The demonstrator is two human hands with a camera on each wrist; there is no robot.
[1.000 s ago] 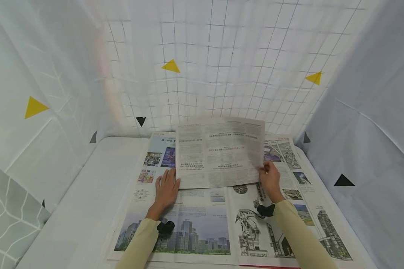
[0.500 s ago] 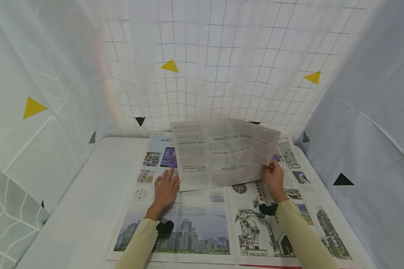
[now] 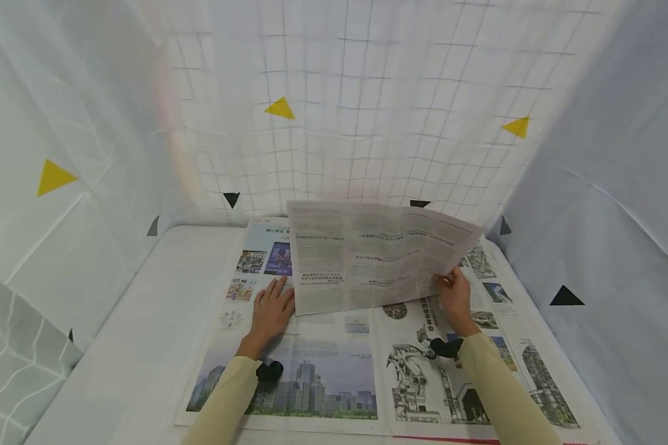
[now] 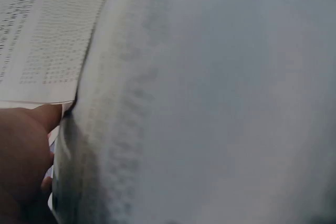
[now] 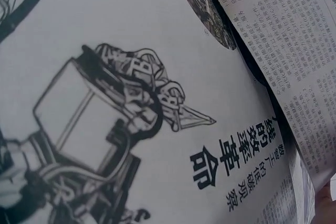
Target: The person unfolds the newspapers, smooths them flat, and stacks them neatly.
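A folded newspaper sheet (image 3: 334, 259) stands partly raised over a large spread newspaper (image 3: 334, 346), its left side near my left hand (image 3: 269, 312). That hand lies on the spread pages with fingers extended, its thumb side at the sheet's lower left edge. My right hand (image 3: 454, 300) pinches the sheet at its lower right, where the paper bends. In the left wrist view, part of the left hand (image 4: 23, 150) shows beside printed paper (image 4: 68, 40). Only a sliver of the right hand (image 5: 326, 205) appears in the right wrist view, by the sheet's edge (image 5: 289, 61).
The spread newspaper covers much of a white table (image 3: 139, 327). White sheeting with a grid (image 3: 362, 123) hangs close behind. More sheeting encloses the sides, marked with yellow triangles (image 3: 54, 178) and black triangles (image 3: 566, 296). A black device sits at each wrist.
My right hand has moved slightly right, drawing the sheet's right side out and bending it, so its upper right corner reaches further right. My left hand has stayed nearly in place.
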